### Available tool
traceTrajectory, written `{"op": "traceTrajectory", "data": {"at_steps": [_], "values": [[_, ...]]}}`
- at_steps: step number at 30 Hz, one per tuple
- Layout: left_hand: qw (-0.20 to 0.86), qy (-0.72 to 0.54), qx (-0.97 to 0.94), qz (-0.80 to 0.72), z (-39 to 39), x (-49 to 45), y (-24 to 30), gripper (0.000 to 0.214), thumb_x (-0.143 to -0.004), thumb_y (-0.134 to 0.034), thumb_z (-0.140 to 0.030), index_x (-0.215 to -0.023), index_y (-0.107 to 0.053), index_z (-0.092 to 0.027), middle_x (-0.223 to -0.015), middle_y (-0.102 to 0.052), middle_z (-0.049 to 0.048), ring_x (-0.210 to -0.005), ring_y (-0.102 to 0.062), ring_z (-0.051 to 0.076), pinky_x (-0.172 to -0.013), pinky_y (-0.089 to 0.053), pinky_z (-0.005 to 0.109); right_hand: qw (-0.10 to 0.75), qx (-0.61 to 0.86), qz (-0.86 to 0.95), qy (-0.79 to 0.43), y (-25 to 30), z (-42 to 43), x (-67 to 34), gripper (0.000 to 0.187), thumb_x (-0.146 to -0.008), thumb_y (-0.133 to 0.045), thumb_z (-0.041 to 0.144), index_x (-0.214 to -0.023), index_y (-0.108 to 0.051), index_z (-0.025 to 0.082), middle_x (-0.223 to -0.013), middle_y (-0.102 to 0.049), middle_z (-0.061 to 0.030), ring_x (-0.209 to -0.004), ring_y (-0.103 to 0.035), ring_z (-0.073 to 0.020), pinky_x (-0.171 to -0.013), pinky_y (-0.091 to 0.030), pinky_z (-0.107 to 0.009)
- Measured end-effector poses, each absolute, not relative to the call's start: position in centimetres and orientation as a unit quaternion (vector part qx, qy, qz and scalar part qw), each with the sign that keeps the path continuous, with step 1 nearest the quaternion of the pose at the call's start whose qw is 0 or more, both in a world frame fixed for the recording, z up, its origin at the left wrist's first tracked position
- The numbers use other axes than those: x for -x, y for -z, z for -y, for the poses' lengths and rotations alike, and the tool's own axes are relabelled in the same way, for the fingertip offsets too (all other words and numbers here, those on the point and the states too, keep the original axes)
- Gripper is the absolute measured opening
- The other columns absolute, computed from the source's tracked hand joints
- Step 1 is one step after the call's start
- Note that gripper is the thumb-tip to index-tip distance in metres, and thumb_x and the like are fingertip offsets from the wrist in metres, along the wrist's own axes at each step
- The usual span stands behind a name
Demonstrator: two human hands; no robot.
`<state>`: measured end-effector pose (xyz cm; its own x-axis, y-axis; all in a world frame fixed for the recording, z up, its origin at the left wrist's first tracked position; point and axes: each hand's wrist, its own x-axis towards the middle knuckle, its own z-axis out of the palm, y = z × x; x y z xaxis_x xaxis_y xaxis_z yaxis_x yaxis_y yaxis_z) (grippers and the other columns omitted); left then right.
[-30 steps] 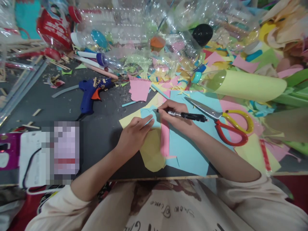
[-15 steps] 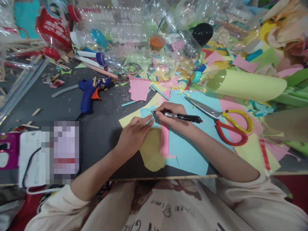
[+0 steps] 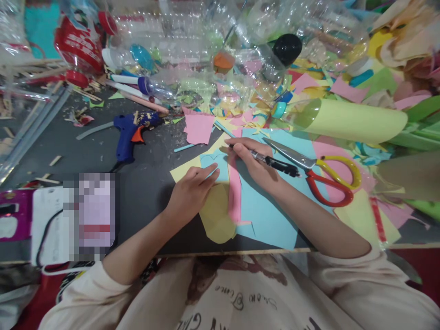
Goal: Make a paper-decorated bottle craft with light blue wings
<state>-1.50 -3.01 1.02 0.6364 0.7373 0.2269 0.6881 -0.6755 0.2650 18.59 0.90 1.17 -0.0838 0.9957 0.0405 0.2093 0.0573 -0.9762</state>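
My right hand (image 3: 254, 162) grips a black pen (image 3: 283, 167), its tip raised a little to the right of a small light-blue paper piece (image 3: 210, 157). A thin curved line like the top of a heart is drawn on that piece. Stretched across its lower part, the fingers of my left hand (image 3: 187, 197) lie flat on the paper. Beneath are a yellow paper (image 3: 217, 220) with a rounded end and a pink strip (image 3: 235, 204). A larger blue sheet (image 3: 268, 220) spreads under my right wrist.
Scissors (image 3: 311, 173) with yellow and red handles lie right of my right hand. A blue glue gun (image 3: 125, 140) rests on the dark table to the left. Plastic bottles (image 3: 165, 27) and paper scraps crowd the back. A bottle wrapped in yellow-green paper (image 3: 364, 120) lies at right.
My right hand has lifted the pen off the small blue piece and shifted slightly right. More of the curved line shows. My left hand stays in place.
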Motion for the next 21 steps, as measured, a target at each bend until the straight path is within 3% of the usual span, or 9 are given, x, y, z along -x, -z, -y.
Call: {"op": "traceTrajectory", "data": {"at_steps": [4, 8, 12, 16, 18, 21], "values": [[0.055, -0.167, -0.901, -0.397, 3.0, 1.5, -1.0, 0.027, -0.1, -0.043, -0.021, -0.115, -0.065, -0.018, -0.119, -0.072, 0.0062, -0.087, -0.062, 0.019, -0.081, -0.056, 0.031, 0.428, 0.504, 0.656, -0.364, -0.7, -1.0, -18.7, 0.022, -0.09, -0.061, 0.042, -0.093, -0.076, 0.026, -0.091, -0.077, -0.0034, -0.09, -0.068, -0.021, -0.087, -0.052, -0.039], [0.052, -0.177, -0.901, -0.393, 2.9, 1.4, -1.0, 0.023, -0.097, -0.046, -0.016, -0.11, -0.065, -0.017, -0.113, -0.072, 0.0083, -0.089, -0.063, 0.02, -0.08, -0.056, 0.031, 0.385, 0.469, 0.725, -0.327, -0.3, -1.3, -19.1, 0.02, -0.089, -0.061, 0.028, -0.105, -0.072, 0.023, -0.091, -0.077, -0.0031, -0.087, -0.066, -0.0211, -0.085, -0.051, -0.039], [0.065, -0.166, -0.899, -0.401, 3.1, 1.4, -1.3, 0.024, -0.094, -0.048, -0.012, -0.111, -0.064, -0.017, -0.111, -0.072, 0.0099, -0.094, -0.063, 0.022, -0.083, -0.054, 0.033, 0.368, 0.423, 0.765, -0.318, -0.3, -1.7, -19.4, 0.019, -0.091, -0.056, 0.024, -0.102, -0.07, 0.022, -0.094, -0.077, -0.0042, -0.082, -0.065, -0.0194, -0.084, -0.049, -0.038], [0.092, -0.182, -0.892, -0.403, 3.3, 1.5, -2.1, 0.024, -0.095, -0.046, -0.016, -0.111, -0.065, -0.017, -0.1, -0.072, 0.0082, -0.089, -0.065, 0.02, -0.078, -0.053, 0.03, 0.381, 0.434, 0.729, -0.368, -0.4, -1.7, -19.4, 0.015, -0.089, -0.057, 0.022, -0.097, -0.07, 0.023, -0.095, -0.076, -0.0038, -0.083, -0.066, -0.0179, -0.082, -0.05, -0.036], [0.15, -0.206, -0.875, -0.411, 3.3, 1.6, -2.5, 0.025, -0.097, -0.043, -0.019, -0.111, -0.064, -0.018, -0.094, -0.072, 0.0063, -0.085, -0.066, 0.018, -0.073, -0.051, 0.027, 0.418, 0.444, 0.673, -0.419, -0.5, -1.7, -19.5, 0.014, -0.086, -0.06, 0.023, -0.096, -0.069, 0.022, -0.096, -0.074, -0.0034, -0.085, -0.067, -0.0173, -0.079, -0.052, -0.034], [0.26, -0.247, -0.816, -0.454, 2.9, 1.6, -2.8, 0.026, -0.097, -0.044, -0.026, -0.112, -0.064, -0.018, -0.088, -0.068, 0.0038, -0.077, -0.063, 0.014, -0.07, -0.05, 0.024, 0.467, 0.436, 0.585, -0.5, -0.5, -1.9, -19.7, 0.015, -0.08, -0.066, 0.026, -0.094, -0.068, 0.021, -0.085, -0.07, -0.0003, -0.069, -0.066, -0.014, -0.067, -0.055, -0.03]]}}
